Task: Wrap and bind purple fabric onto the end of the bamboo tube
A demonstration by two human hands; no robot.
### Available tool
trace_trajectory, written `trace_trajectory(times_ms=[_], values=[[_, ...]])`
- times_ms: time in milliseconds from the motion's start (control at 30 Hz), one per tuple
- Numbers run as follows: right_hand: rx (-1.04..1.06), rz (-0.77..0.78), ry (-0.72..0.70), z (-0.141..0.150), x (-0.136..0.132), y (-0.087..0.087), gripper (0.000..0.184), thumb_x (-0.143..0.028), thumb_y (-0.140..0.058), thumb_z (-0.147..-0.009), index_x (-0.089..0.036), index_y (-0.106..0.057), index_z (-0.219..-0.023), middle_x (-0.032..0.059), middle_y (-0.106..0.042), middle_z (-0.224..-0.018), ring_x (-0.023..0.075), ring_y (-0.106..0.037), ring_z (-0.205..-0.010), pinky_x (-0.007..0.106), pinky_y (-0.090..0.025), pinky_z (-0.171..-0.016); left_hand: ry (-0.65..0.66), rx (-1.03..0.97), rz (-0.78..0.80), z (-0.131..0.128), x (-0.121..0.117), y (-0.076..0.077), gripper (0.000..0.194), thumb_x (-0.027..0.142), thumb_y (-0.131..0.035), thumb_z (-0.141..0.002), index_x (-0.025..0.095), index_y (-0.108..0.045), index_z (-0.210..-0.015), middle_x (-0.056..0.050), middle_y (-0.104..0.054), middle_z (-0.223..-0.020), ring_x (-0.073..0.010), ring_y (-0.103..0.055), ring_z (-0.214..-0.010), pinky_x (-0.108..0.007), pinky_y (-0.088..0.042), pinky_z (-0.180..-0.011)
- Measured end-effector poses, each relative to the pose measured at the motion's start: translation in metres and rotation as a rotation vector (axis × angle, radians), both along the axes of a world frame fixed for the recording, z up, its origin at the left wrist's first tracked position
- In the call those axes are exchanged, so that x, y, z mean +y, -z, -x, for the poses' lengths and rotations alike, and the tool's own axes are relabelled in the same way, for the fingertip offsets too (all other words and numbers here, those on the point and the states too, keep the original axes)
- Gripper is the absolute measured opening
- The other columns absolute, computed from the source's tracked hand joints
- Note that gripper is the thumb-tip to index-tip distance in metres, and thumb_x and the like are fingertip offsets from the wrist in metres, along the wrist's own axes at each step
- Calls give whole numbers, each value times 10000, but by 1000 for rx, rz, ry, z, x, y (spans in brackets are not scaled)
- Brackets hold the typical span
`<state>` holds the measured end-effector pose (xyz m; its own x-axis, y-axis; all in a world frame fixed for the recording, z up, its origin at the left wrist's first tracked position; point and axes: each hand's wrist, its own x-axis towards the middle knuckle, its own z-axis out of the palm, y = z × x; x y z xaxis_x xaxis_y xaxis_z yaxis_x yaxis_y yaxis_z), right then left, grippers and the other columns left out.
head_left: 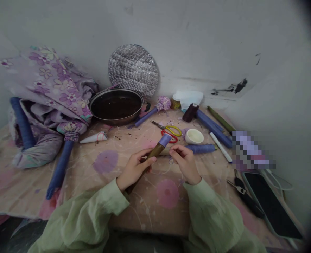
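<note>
My left hand (135, 167) is wrapped round a brownish-green stick (157, 151), which slants up and away to the right. A purple-blue wrapping (165, 140) covers its upper end. Just right of the stick, my right hand (186, 163) has thumb and fingers pinched together; whatever is between them is too small to make out. Behind that hand lies a blue wrapped roll (203, 148). Scissors (173, 130) with yellow handles and a red-handled pair (170, 137) rest beyond the stick, beside a small white bowl (194, 136).
A dark pan (115, 121) stands at the back, near floral cloth (57, 77) and a blue-wrapped handle (62, 168). A dark thread spool (190, 112), blue rolls (213, 126) and a white stick (221, 147) lie right. The phone (271, 203) is at the right edge.
</note>
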<state>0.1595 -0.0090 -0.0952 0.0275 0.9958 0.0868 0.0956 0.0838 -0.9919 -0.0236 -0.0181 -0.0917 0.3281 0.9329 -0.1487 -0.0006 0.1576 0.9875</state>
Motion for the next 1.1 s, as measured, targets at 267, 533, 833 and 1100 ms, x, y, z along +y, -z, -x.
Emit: trace_trajectory(times_ms=[267, 533, 833, 1100], values=[[-30, 27, 1, 1, 1, 1, 192, -356, -610, -724, -176, -574, -666, -56, -415, -514, 74, -329, -448, 224, -264, -430, 15, -185, 218, 0, 2, -5, 301, 379, -573, -797, 123, -587, -953, -32, -620, -802, -79, -565, -508, -197, -442, -457], [-43, 23, -11, 1, 0, 2, 185, -346, -608, -733, -177, -574, -665, -41, -447, -537, 79, -370, -473, 213, -296, -432, 61, -260, 296, -2, -1, -1, 281, 409, -549, -804, 128, -542, -802, 2, -556, -712, -35, -458, -449, -159, -349, -400], [-97, -1, -41, 5, -2, -4, 196, -347, -594, -737, -177, -569, -644, -38, -476, -528, 85, -393, -476, 222, -302, -448, 125, -357, 310, -2, 0, -1, 262, 356, -615, -764, 143, -500, -866, 21, -518, -696, -20, -403, -418, -151, -290, -359], [-97, 5, -40, 6, -6, -4, 231, -353, -592, -755, -182, -528, -614, -43, -458, -514, 85, -388, -485, 224, -305, -465, 96, -361, 298, -2, -1, -2, 341, 293, -639, -761, 187, -471, -1038, 50, -525, -676, -18, -411, -394, -138, -285, -345]])
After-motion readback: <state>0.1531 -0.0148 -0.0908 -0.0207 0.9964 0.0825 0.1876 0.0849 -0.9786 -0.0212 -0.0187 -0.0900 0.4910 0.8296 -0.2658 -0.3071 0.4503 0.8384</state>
